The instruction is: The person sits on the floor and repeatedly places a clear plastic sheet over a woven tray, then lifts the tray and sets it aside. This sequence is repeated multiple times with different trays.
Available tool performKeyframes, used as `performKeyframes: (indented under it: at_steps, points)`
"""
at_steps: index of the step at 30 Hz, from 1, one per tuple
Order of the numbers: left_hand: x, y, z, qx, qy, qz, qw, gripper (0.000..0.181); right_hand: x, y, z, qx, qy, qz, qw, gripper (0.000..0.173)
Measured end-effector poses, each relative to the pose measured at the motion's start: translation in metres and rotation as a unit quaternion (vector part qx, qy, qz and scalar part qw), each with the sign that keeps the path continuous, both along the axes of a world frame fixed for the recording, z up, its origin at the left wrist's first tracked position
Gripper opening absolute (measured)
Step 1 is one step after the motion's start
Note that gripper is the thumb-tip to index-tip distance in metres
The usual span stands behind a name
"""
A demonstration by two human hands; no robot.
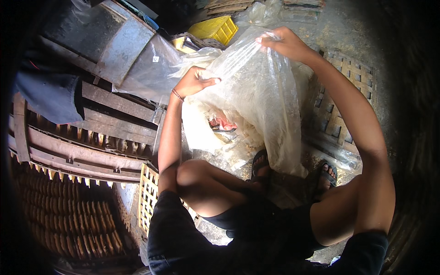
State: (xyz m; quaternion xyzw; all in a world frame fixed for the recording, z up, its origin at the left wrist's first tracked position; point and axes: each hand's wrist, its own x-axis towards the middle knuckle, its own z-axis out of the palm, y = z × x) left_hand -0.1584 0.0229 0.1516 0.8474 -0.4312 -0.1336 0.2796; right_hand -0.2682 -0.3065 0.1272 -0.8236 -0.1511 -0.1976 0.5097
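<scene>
A large clear plastic sheet or bag (254,92) hangs between my two hands. My left hand (196,81), with a beaded bracelet at the wrist, pinches its edge between thumb and fingers. Higher up and to the right, my right hand (285,43) grips another part of the same edge. The plastic is stretched in creases between them, and its lower end hangs down between my sandalled feet. Crumpled whitish plastic (199,127) lies under and beside it, with a piece of red material (223,123) among it.
A yellow plastic crate (215,29) stands beyond the plastic. On the right, a woven bamboo tray (343,99) rests on the floor. Wooden slatted racks (117,120) fill the left, above rows of flat brown pieces (68,220). Dark blue cloth (51,92) hangs at the far left.
</scene>
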Motion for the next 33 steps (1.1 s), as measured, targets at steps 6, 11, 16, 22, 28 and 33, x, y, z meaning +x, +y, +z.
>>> performKeyframes:
  at_steps: [6, 11, 16, 22, 28, 33]
  points:
    - [0.008, 0.002, -0.009, -0.072, 0.010, 0.005, 0.997, 0.019, -0.003, -0.010, 0.004, 0.007, 0.103, 0.000, 0.995, 0.038]
    - [0.008, -0.009, -0.008, -0.102, -0.072, -0.080, 0.989, 0.025, 0.002, 0.023, 0.012, -0.066, -0.096, -0.068, 0.991, 0.079]
    - [-0.004, -0.028, -0.004, -0.182, -0.117, -0.130, 0.968, 0.019, -0.021, 0.060, 0.052, -0.116, -0.056, 0.029, 0.991, 0.079]
    - [-0.047, -0.031, 0.013, -0.186, -0.124, -0.092, 0.970, 0.022, -0.035, 0.096, 0.055, -0.335, -0.114, 0.001, 0.935, 0.032]
    - [-0.037, -0.029, 0.002, -0.172, -0.132, -0.055, 0.975, 0.024, -0.030, 0.068, 0.060, -0.274, -0.001, 0.009, 0.962, 0.014]
    - [-0.024, -0.015, -0.014, -0.193, -0.042, -0.035, 0.980, 0.017, -0.024, 0.053, 0.059, -0.252, -0.100, 0.002, 0.962, 0.011]
